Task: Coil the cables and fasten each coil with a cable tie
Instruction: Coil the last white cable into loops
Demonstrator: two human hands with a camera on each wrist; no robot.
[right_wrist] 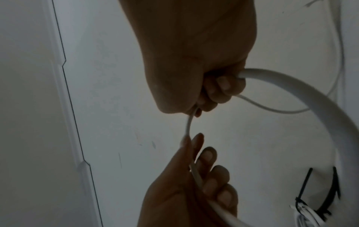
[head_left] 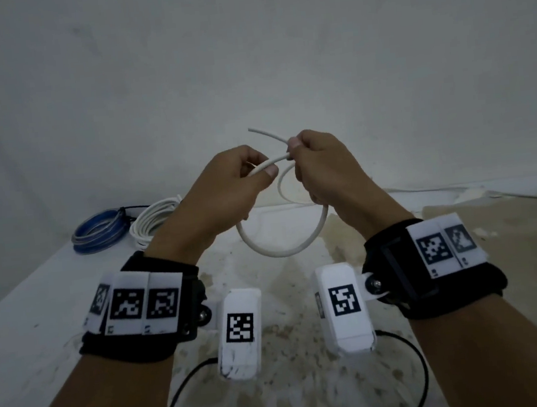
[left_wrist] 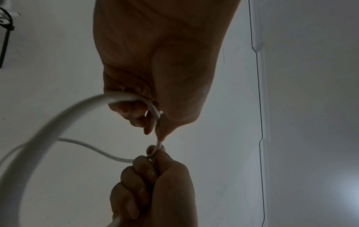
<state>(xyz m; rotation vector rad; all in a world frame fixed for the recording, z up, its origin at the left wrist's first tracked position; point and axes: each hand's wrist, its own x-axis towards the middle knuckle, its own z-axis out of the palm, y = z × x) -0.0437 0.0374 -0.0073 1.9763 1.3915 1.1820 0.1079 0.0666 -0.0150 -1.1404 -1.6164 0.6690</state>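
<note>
A white cable (head_left: 285, 251) hangs in a single loop in the air between my two hands, above the table. My left hand (head_left: 262, 169) pinches it between thumb and fingers on the loop's left side. My right hand (head_left: 295, 150) grips the crossing point, with the free end (head_left: 263, 131) sticking up to the left. In the left wrist view my left hand (left_wrist: 153, 121) holds the cable (left_wrist: 58, 122) just above my right hand's fingers (left_wrist: 139, 172). In the right wrist view my right hand (right_wrist: 198, 107) closes round the cable (right_wrist: 310, 95).
A blue cable coil (head_left: 99, 229) and a white cable coil (head_left: 154, 221) lie at the table's (head_left: 41, 307) back left, against the wall. A black tie (right_wrist: 307, 184) sits by the white coil. Black camera leads (head_left: 187, 391) trail near the front edge.
</note>
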